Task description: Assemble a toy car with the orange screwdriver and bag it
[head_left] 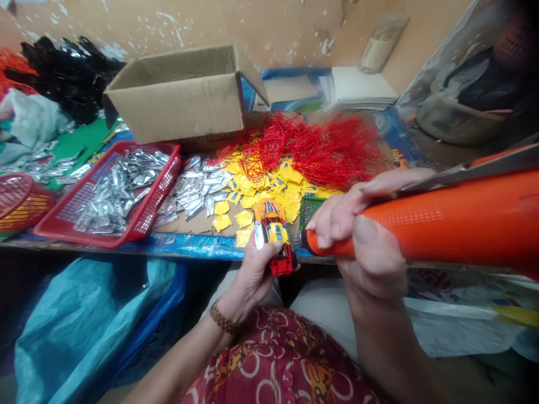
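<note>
Far left there's a red plastic basket [166,188] of silver parts [113,196]. Then the left hand [250,280] has its fingers closed round a red-and-yellow toy car [275,238], long axis pointing away from the person. The right hand [368,247] is clamped on a fat orange electric screwdriver [438,221], by the look of it, lying crosswise with its tip just beside the car. No readable writing anywhere.

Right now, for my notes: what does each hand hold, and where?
Left hand: toy car, by its middle. Right hand: orange tool, by its barrel.
</note>
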`<state>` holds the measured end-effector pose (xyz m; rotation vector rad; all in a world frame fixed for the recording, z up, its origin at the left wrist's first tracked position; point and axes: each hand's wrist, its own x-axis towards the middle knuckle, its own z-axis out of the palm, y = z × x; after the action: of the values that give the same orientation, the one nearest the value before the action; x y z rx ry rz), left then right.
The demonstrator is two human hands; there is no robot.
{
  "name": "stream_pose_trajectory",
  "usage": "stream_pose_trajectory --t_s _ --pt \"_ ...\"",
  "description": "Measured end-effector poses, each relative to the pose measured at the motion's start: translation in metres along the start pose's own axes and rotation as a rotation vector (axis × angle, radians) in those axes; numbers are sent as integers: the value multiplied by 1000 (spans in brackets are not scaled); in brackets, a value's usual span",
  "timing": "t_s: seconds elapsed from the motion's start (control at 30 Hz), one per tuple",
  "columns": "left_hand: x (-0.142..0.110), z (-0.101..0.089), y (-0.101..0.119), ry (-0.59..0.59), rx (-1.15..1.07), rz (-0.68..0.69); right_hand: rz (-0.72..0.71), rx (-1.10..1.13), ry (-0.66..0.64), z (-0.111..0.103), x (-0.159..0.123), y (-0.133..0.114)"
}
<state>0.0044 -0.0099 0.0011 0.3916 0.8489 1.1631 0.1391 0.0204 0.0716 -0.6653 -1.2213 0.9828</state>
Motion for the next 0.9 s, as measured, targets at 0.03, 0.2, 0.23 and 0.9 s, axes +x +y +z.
stream_pose_trajectory --t_s 0.03,0.2,0.23,0.9 --pt "0 -1 0 -10 -16 -40 -53 54 51 3 1 -2" --pt "0 -6 2 -28 -110 -208 -204 167 75 10 12 -25" --pt "0 -7 2 -26 -134 -220 -213 141 74 9 14 -31" --pt "-6 3 4 -127 -12 -12 -13 133 163 11 1 -50"
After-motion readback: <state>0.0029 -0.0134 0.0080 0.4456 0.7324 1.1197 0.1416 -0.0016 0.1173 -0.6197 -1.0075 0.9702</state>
